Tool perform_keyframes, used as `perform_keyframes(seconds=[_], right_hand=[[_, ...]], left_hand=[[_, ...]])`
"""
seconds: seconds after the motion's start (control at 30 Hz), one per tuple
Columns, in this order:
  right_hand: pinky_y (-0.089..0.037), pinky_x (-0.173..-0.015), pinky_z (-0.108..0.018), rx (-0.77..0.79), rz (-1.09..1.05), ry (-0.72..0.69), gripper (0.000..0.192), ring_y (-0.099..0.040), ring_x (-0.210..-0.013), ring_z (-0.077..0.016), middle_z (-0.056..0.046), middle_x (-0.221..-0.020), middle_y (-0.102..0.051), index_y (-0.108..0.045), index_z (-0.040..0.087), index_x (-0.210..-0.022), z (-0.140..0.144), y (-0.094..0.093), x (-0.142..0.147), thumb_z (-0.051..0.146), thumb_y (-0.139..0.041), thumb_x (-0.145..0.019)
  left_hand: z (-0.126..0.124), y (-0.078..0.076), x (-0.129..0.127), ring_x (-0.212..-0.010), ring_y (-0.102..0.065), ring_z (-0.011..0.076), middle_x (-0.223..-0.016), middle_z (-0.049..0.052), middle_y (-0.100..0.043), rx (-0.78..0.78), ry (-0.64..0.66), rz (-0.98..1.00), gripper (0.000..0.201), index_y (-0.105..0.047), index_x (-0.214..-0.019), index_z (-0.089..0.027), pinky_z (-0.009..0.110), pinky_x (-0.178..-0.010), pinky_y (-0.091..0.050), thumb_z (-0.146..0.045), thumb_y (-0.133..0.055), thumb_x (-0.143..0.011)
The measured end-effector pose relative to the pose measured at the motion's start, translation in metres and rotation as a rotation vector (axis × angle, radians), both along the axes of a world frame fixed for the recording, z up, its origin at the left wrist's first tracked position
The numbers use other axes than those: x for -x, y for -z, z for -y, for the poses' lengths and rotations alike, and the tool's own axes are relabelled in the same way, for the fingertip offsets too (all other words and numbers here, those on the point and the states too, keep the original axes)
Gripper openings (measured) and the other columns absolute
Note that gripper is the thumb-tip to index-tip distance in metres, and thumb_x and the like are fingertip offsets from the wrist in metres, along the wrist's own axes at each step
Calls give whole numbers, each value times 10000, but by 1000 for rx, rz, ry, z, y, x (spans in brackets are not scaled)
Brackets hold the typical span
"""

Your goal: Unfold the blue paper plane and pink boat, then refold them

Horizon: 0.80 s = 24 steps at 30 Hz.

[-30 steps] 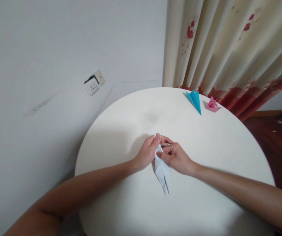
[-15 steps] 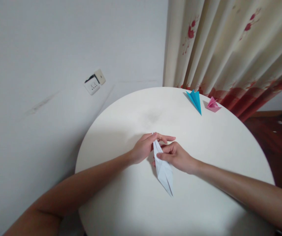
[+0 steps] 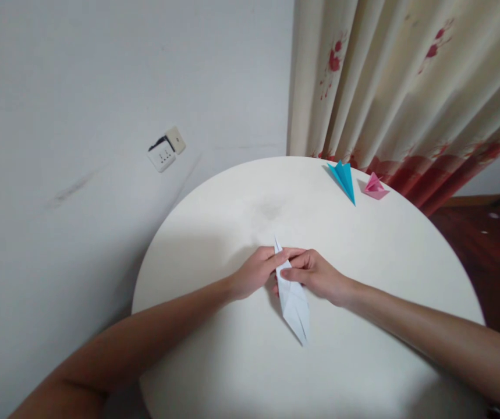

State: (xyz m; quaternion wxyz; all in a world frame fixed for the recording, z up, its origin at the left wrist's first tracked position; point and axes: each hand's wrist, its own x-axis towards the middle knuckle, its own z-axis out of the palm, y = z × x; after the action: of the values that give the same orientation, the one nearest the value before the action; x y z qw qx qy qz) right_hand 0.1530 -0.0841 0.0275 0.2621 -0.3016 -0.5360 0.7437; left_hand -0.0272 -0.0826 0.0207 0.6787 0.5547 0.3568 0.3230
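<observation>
A long, narrow piece of folded white paper [image 3: 294, 306] is held between both hands above the table, one pointed tip toward the far side and a split pointed end toward me. My left hand [image 3: 258, 269] pinches it near its upper part, thumb on top and fingers behind. Gripping its right edge a little lower, my right hand [image 3: 317, 274] has its thumb on the paper and its other fingers underneath, partly hidden. The fingertips of the two hands meet behind the paper.
The round white table [image 3: 215, 372] stands by a wall with a socket [image 3: 161, 156]. Near its far right edge lie a blue paper plane [image 3: 344, 181] and a pink folded paper piece [image 3: 375, 187]. A curtain [image 3: 376, 87] hangs behind.
My left hand has slid down the paper toward my right hand, uncovering the narrow far tip. Its stretched fingers have drawn in behind the paper. My right hand keeps its grip.
</observation>
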Motion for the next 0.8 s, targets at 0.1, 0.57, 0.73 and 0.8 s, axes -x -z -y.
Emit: perform_keyframes(seconds=[0.1, 0.57, 0.73, 0.8], right_hand=[[-495, -601, -278, -24, -13, -3, 304, -662, -621, -157, -82, -794, -748, -797, 130, -751, 0, -3, 1, 431, -765, -787], [-517, -639, -302, 23, 34, -4, 366, -689, -649, -190, -105, -774, -767, -799, 113, -827, -1, 5, -2, 473, -757, -771], [-512, -676, -297, -2, -16, 29, 416, -681, -694, -182, -99, -790, -757, -792, 107, -894, -6, 8, 1, 508, -743, -793], [-522, -708, -317, 37, -51, 63, 472, -688, -722, -190, -108, -820, -757, -784, 108, -935, -5, 9, 2, 556, -718, -804]], left_hand=[[3, -1, -5, -881, -694, 250, -1019, 132, -755, 34, -54, 28, 498, -732, -1158, -124, 315, -750, -485, -529, -558, -926], [-9, -10, 6, -907, -680, 236, -1087, 173, -726, 82, -110, 148, 548, -692, -1208, -127, 318, -767, -500, -552, -658, -863], [5, 1, -6, -452, -462, 87, -598, 20, -623, 107, -87, 29, 578, -689, -1222, -98, 213, -460, -346, -552, -646, -868], [3, 2, -7, -484, -485, 95, -673, 47, -667, 96, -134, 52, 561, -681, -1241, -109, 222, -486, -378, -536, -635, -879]])
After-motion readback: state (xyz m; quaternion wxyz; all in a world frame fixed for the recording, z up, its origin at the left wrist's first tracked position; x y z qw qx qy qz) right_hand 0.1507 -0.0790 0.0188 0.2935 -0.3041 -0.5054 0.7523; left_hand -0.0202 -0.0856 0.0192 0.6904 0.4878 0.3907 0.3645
